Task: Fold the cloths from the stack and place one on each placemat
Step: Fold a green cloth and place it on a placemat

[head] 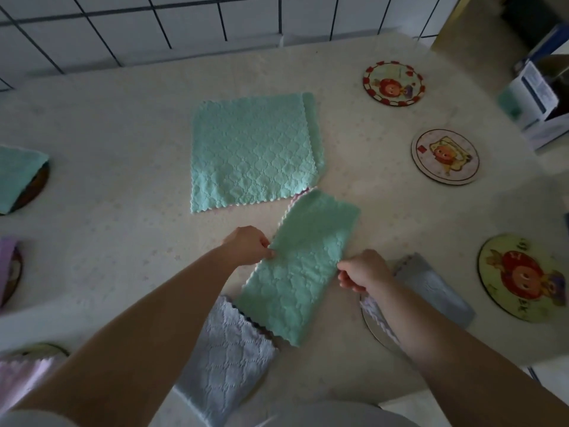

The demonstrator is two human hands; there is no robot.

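A green cloth (301, 263), folded into a long strip, lies slanted in front of me on the table. My left hand (249, 245) pinches its left edge and my right hand (363, 271) pinches its right edge, at about mid-length. Behind it lies the stack of flat teal cloths (252, 152). Three round placemats with cartoon pictures lie bare on the right: a far placemat (394, 83), a middle placemat (445, 157) and a near placemat (523, 277). A placemat (374, 328) under my right forearm carries a folded blue-grey cloth (431, 288).
A folded pale blue cloth (228, 362) lies under my left forearm. On the left, placemats carry a teal cloth (18, 177), a purple cloth (6, 263) and a pink cloth (21, 377). A tiled wall (154, 26) runs behind; a box (535, 97) stands at far right.
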